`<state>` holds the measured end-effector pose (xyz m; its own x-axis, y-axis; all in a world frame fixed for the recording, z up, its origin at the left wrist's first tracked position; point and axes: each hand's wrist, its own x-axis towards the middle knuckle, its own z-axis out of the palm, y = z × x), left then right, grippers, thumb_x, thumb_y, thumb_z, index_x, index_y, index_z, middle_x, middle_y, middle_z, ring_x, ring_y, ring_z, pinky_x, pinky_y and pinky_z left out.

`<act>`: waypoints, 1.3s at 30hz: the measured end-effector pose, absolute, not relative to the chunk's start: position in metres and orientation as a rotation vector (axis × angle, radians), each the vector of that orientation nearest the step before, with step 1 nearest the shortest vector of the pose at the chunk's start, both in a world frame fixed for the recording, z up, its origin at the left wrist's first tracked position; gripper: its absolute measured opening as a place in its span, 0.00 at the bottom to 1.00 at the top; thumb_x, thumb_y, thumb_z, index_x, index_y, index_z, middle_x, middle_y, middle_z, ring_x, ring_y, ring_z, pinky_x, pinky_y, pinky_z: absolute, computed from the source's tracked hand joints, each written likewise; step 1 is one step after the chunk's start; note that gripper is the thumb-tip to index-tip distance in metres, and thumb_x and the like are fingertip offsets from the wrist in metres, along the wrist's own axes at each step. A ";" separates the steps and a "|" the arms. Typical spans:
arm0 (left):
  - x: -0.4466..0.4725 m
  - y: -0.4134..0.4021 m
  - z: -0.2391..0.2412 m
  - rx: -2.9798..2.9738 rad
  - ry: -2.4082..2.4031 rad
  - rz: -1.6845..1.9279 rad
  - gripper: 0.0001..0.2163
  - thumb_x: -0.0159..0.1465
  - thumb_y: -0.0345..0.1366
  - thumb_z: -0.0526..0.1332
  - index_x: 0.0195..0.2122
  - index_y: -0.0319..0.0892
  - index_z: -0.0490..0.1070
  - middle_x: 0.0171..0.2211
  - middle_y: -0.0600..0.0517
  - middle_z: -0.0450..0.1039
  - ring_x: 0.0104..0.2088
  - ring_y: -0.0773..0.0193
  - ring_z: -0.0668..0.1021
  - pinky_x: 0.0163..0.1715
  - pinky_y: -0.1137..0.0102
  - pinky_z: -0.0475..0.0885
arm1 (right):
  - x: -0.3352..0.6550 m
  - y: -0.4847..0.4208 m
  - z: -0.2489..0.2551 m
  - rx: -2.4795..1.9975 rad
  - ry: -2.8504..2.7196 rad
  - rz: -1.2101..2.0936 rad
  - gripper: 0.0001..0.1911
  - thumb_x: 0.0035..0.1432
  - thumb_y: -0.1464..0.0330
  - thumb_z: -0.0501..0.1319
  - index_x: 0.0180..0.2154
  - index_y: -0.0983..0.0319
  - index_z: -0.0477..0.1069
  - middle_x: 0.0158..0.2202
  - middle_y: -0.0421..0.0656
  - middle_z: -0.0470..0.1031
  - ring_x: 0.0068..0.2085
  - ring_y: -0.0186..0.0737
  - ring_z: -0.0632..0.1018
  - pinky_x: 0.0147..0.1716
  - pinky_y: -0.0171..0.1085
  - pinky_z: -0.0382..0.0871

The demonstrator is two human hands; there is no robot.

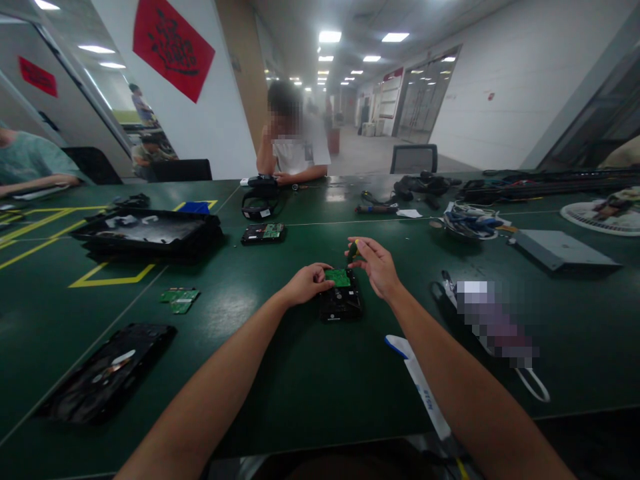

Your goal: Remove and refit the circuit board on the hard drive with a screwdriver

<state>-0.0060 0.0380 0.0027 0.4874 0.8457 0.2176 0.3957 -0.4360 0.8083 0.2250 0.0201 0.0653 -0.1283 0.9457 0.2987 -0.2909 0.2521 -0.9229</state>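
A black hard drive (341, 308) lies on the green table in front of me, its green circuit board (338, 277) facing up. My left hand (311, 283) grips its left side, with the thumb at the edge of the board. In my right hand (375, 265), a small screwdriver (353, 251) with a dark green and yellow handle is pinched upright over the drive's far right corner. Its tip is too small to make out. Another hard drive (263, 233) with an exposed board rests farther off to the left.
Loose circuit boards (181, 300) and a dark drive-like casing (110, 373) lie at left, with stacked black trays (150, 230) behind. At right are a pixelated object (495, 320), a grey metal box (565, 249) and bundled cables (470, 221). A person (295, 143) sits opposite.
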 end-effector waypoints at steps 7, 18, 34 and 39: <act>-0.006 0.039 0.001 2.031 1.002 0.834 0.18 0.64 0.41 0.67 0.24 0.44 0.59 0.57 0.43 0.75 0.57 0.52 0.77 0.53 0.60 0.71 | 0.223 0.018 0.066 -0.672 -1.196 1.272 0.16 0.61 0.52 0.68 0.42 0.57 0.76 0.46 0.44 0.80 0.45 0.43 0.82 0.35 0.37 0.79; -0.005 0.037 0.005 2.031 1.028 0.802 0.18 0.64 0.42 0.67 0.23 0.44 0.60 0.58 0.43 0.75 0.57 0.52 0.77 0.54 0.59 0.71 | 0.223 0.019 0.065 -0.694 -1.224 1.237 0.16 0.59 0.54 0.70 0.43 0.56 0.78 0.46 0.42 0.79 0.45 0.41 0.80 0.32 0.35 0.78; -0.005 0.037 0.004 2.020 1.026 0.826 0.18 0.64 0.41 0.67 0.23 0.44 0.60 0.56 0.43 0.75 0.57 0.53 0.77 0.53 0.60 0.71 | 0.223 0.019 0.065 -0.708 -1.243 1.189 0.15 0.58 0.55 0.71 0.42 0.56 0.77 0.46 0.42 0.79 0.44 0.41 0.81 0.32 0.35 0.79; -0.005 0.037 0.003 2.017 1.024 0.828 0.18 0.63 0.41 0.67 0.23 0.44 0.60 0.57 0.43 0.75 0.57 0.53 0.77 0.54 0.60 0.71 | 0.223 0.019 0.064 -0.655 -1.194 1.269 0.15 0.62 0.52 0.67 0.41 0.56 0.75 0.45 0.42 0.80 0.42 0.40 0.82 0.34 0.37 0.80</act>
